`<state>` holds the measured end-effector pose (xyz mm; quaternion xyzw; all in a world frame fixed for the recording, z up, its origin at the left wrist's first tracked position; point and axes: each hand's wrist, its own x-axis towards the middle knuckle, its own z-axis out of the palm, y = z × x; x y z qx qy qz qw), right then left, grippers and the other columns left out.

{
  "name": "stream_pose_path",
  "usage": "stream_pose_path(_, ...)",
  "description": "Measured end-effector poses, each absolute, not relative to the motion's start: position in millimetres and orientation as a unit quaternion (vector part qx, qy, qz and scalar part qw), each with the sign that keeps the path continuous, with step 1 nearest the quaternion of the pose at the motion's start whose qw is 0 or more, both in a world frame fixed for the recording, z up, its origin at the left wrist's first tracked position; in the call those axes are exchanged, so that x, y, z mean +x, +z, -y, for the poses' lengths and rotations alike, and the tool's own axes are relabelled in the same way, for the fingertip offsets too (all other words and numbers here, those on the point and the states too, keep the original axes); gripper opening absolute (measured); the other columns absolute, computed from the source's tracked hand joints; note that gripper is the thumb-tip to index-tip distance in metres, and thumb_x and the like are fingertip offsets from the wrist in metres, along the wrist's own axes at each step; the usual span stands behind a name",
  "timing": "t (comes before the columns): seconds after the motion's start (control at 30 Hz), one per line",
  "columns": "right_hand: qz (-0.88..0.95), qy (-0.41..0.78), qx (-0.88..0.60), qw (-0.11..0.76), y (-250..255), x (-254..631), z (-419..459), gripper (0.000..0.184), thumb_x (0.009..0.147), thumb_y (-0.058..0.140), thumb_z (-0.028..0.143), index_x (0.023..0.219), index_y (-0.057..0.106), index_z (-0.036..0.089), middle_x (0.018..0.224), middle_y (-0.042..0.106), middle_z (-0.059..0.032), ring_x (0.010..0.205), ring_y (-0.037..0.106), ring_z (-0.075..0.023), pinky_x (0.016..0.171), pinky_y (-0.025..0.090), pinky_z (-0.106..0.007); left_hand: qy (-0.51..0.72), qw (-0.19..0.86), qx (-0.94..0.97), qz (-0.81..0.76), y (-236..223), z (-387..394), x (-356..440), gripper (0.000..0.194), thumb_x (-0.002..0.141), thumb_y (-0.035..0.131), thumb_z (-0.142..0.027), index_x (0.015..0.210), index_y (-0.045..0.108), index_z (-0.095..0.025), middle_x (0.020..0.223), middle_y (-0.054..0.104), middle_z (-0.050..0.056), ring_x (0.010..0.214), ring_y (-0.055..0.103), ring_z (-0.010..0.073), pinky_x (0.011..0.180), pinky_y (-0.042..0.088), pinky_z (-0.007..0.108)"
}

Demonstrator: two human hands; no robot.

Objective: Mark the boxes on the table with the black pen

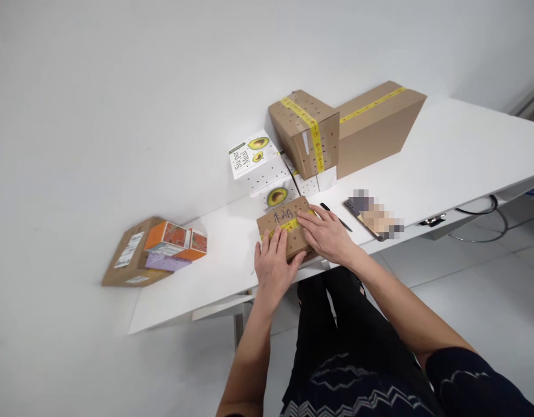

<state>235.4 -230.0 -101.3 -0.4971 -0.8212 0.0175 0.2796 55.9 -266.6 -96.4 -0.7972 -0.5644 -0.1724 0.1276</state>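
Observation:
A small brown cardboard box (pixel 282 222) with yellow tape, punched holes and handwriting on its lid lies at the near edge of the white table (pixel 445 156). My left hand (pixel 273 265) rests flat on the box's near left corner, fingers spread. My right hand (pixel 328 234) lies flat over its right side, fingers pointing left along the tape. Both hands press on the box without lifting it.
Behind the box stand white avocado-printed cartons (pixel 260 162), a taped brown box (pixel 306 132) and a large brown carton (pixel 377 124). A black pen (pixel 335 215) and a blurred flat item (pixel 373 217) lie to the right. At the left end sit a brown parcel (pixel 130 255) and colourful small boxes (pixel 175 243).

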Motion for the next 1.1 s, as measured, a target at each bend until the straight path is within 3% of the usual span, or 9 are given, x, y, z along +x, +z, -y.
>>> stream_pose_path(0.6,0.794,0.058,-0.501,0.339,-105,233,228,0.042,0.097,0.038,0.025,0.134,0.056,0.017,0.143,0.051,-0.0051,0.136,0.036,-0.0281,0.103,0.037,-0.044,-0.188,0.111,-0.793,0.568,-91,258,58,0.073,0.075,0.068,-0.056,0.133,0.052,-0.013,0.132,0.058,0.014,0.128,0.044,0.0363,0.099,0.046,0.047)
stream_pose_path(0.83,0.795,0.008,-0.512,0.325,-103,229,234,0.035,0.098,0.040,0.029,0.120,0.065,0.020,0.136,0.057,-0.0040,0.129,0.039,-0.0326,0.098,0.038,-0.048,-0.172,0.113,-0.794,0.571,-91,259,56,0.071,0.077,0.065,-0.057,0.132,0.054,-0.014,0.131,0.058,0.013,0.125,0.045,0.0358,0.099,0.046,0.049)
stream_pose_path(1.0,0.796,0.015,-0.510,0.326,-103,229,238,0.037,0.097,0.040,0.030,0.125,0.062,0.018,0.140,0.053,-0.0083,0.131,0.037,-0.0343,0.101,0.038,-0.052,-0.175,0.137,-0.788,0.574,-93,262,56,0.073,0.078,0.063,-0.059,0.133,0.053,-0.014,0.136,0.052,0.017,0.127,0.041,0.0390,0.103,0.040,0.054)
stream_pose_path(1.1,0.781,0.047,-0.500,0.370,-104,238,244,0.040,0.097,0.040,0.031,0.131,0.058,0.018,0.145,0.046,-0.0127,0.131,0.039,-0.0314,0.104,0.039,-0.052,-0.196,0.132,-0.777,0.583,-95,263,57,0.086,0.075,0.064,-0.062,0.141,0.043,-0.010,0.132,0.052,0.020,0.125,0.043,0.0379,0.104,0.040,0.053)
